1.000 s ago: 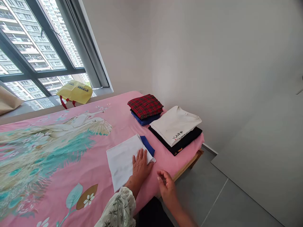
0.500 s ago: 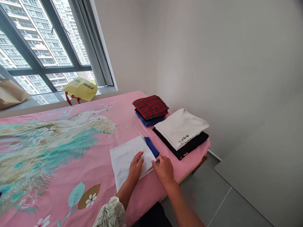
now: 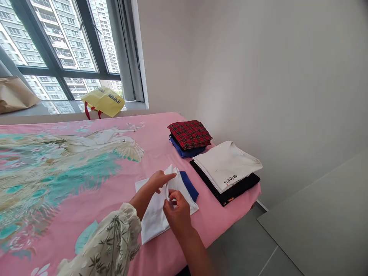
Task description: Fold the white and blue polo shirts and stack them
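A folded white garment (image 3: 155, 218) with a blue collar or lining (image 3: 189, 186) lies near the bed's front right edge. My left hand (image 3: 158, 180) rests on its upper part, fingers pinching a raised fold of the white cloth. My right hand (image 3: 176, 211) is just below it, thumb and fingers pinched on the same white fabric near the middle. The left arm wears a leaf-print sleeve (image 3: 106, 245).
A pink bedsheet (image 3: 71, 168) with a bird print covers the bed. At the right edge sit a red plaid stack over blue cloth (image 3: 189, 135) and a white shirt on a black garment (image 3: 227, 165). A yellow bag (image 3: 104, 100) lies on the windowsill. Grey floor is on the right.
Both hands moved up onto the white garment; the left went from lying flat to pinching a fold, and the right came in from the bed edge to grip the cloth. The camera shifted right.
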